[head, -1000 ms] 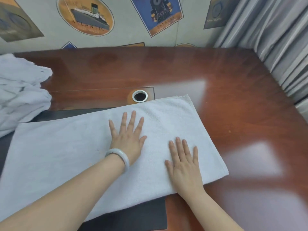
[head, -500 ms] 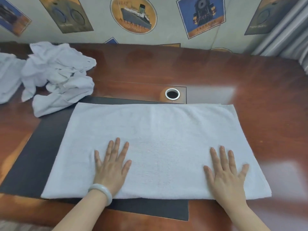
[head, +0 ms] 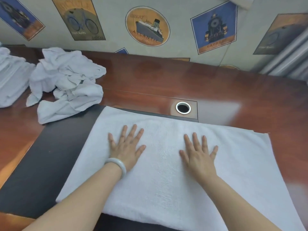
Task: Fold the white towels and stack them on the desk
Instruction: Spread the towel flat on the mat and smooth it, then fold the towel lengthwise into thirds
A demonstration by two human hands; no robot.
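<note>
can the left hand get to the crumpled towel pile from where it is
Probably yes. The left hand lies flat on the spread towel, holding nothing, and only bare mat and desk lie between it and the crumpled towel pile.

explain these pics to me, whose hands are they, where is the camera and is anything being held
No machine here: a person works with bare hands, and one wide-angle camera worn on their head looks down at them. The left hand, with a pale bracelet on its wrist, and the right hand lie flat, fingers spread, on a white towel spread over a dark mat on a brown desk. Nothing is gripped. A crumpled heap of white towels sits at the far left, with more white cloth at the edge beyond it. The metal-ringed hole is in the desk.
</note>
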